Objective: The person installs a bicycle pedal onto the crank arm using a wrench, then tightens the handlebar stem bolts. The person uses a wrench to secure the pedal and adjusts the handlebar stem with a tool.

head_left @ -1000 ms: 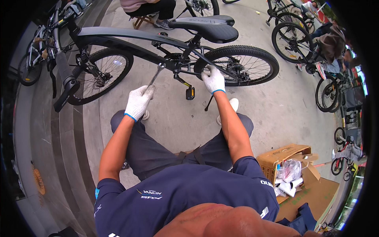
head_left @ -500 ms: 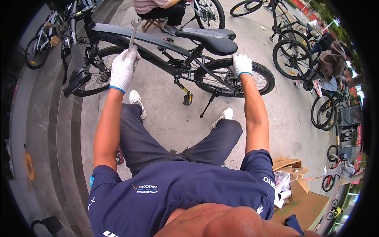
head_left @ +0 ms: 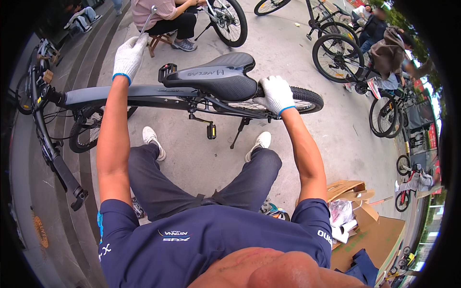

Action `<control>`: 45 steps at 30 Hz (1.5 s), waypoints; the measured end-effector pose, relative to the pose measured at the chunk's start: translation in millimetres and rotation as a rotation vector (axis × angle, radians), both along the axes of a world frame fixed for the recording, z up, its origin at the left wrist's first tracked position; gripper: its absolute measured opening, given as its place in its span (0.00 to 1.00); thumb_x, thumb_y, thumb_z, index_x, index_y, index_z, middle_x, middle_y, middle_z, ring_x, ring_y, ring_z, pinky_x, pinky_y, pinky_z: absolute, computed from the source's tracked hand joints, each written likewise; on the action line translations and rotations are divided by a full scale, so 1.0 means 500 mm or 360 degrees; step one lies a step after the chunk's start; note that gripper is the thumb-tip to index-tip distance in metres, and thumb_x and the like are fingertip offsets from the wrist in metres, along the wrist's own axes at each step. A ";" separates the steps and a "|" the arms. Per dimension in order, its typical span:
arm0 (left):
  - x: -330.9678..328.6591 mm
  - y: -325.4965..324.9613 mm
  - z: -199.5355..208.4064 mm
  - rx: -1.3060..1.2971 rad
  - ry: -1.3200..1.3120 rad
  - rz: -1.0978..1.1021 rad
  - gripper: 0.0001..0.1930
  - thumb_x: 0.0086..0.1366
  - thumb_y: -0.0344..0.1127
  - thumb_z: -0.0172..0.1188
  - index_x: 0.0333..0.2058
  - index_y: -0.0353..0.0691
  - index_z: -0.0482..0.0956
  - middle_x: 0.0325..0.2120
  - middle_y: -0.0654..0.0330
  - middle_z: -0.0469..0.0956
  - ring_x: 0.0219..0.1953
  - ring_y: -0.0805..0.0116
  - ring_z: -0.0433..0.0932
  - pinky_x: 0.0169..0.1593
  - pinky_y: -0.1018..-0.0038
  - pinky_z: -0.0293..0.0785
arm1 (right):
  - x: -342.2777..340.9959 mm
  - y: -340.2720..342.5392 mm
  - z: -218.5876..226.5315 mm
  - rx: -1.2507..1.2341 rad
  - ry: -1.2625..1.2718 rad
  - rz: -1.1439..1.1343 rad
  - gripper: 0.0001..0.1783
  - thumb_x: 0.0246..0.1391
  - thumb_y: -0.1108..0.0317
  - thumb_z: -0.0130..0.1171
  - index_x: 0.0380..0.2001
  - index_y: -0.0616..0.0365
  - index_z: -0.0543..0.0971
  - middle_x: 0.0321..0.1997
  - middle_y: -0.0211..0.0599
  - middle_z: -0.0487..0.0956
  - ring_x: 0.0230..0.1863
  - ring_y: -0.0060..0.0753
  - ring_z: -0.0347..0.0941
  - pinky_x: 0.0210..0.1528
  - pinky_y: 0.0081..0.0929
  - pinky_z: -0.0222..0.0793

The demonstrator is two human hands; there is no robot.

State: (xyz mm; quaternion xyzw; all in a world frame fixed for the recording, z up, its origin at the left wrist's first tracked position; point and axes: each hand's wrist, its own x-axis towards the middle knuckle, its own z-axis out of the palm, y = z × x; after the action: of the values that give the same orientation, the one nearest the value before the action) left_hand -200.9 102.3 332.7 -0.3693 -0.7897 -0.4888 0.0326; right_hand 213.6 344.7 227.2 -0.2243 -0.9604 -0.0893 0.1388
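We see the bike (head_left: 149, 91) standing across the paving (head_left: 211, 168), handlebar (head_left: 62, 167) at the left, rear wheel (head_left: 312, 100) at the right and kickstand (head_left: 238, 133) angled toward the near side. The left hand (head_left: 128, 57) is out at the far left, its fingers wrapped around the handle of a wrench (head_left: 148, 20) whose head points away. The right hand (head_left: 277, 95) is just behind the seat (head_left: 216, 77), fingers bent and close together; we cannot tell whether they grip the seat or the tyre. We judge the bike could tip toward us if the right hand pulled too hard, since we cannot be sure the kickstand bears weight; the pedal (head_left: 211, 130) might then knock the legs. A slack hold could drop the wrench onto the frame, and a wide swing could carry it toward the seated co-worker (head_left: 154, 13) beyond.
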 end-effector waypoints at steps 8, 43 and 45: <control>-0.118 -0.011 -0.044 -0.1130 0.0330 -0.0352 0.32 0.78 0.63 0.54 0.40 0.35 0.89 0.36 0.42 0.86 0.41 0.47 0.84 0.51 0.58 0.77 | 0.042 -0.063 0.008 0.0054 0.0169 0.0073 0.30 0.47 0.46 0.77 0.47 0.54 0.85 0.42 0.44 0.83 0.45 0.50 0.81 0.49 0.47 0.77; -0.292 -0.093 -0.209 -0.1781 0.0229 -0.0845 0.21 0.76 0.51 0.63 0.49 0.37 0.87 0.38 0.42 0.87 0.42 0.41 0.85 0.48 0.53 0.77 | 0.031 -0.101 0.005 0.0045 0.0132 0.0008 0.37 0.44 0.48 0.79 0.56 0.55 0.82 0.55 0.44 0.83 0.59 0.53 0.78 0.61 0.50 0.73; -0.304 -0.093 -0.216 -0.1704 0.0171 -0.0872 0.19 0.76 0.49 0.63 0.49 0.36 0.87 0.39 0.42 0.87 0.42 0.43 0.86 0.49 0.53 0.78 | 0.032 -0.101 0.008 0.0037 0.0076 -0.0030 0.37 0.45 0.47 0.78 0.56 0.55 0.83 0.55 0.45 0.83 0.59 0.53 0.78 0.60 0.50 0.73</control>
State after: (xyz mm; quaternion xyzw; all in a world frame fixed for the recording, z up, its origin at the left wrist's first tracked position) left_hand -352.7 55.8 224.6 -0.5486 -0.7993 0.0053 -0.2452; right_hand 229.6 293.9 231.0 -0.2338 -0.9536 -0.0965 0.1633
